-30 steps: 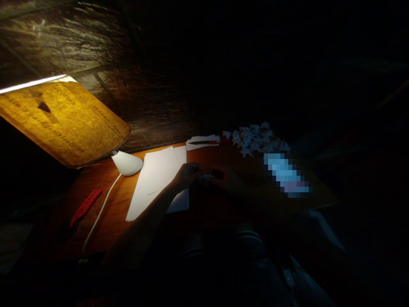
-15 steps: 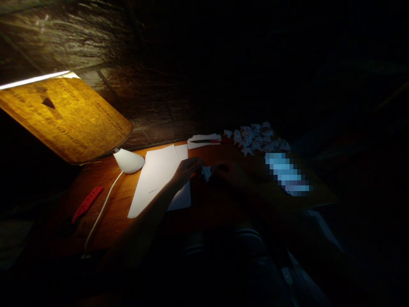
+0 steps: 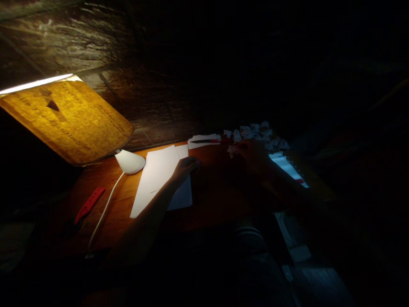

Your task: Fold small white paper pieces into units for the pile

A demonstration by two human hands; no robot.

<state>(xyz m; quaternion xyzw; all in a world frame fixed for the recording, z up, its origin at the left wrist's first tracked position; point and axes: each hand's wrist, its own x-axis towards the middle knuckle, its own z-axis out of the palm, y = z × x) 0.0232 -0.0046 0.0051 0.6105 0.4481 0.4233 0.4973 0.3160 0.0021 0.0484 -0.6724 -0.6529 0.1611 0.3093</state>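
Observation:
My right hand (image 3: pixel 254 154) is closed on a small folded paper piece (image 3: pixel 233 150), holding it at the near left side of a pile of similar folded paper pieces (image 3: pixel 263 132). Whether the held piece rests on the table is hard to tell in the dark. My left hand (image 3: pixel 188 165) hovers over or rests at the right edge of a stack of white paper sheets (image 3: pixel 159 170). Its fingers are curled together, and nothing shows in them. Behind it lie small cut papers (image 3: pixel 200 145) with a dark-bladed, red-handled tool (image 3: pixel 214 141) on top.
A lamp with a printed yellow shade (image 3: pixel 92 123) and white base (image 3: pixel 130 162) lights the left of the wooden table (image 3: pixel 211 196). Its white cord (image 3: pixel 107 213) runs toward the near edge, beside a red-handled object (image 3: pixel 91 204). A bright phone-like screen (image 3: pixel 286 166) lies partly behind my right arm.
My right hand has moved right and away from me with the folded paper piece, to the pile. My left hand no longer touches that piece and has stayed nearly in place.

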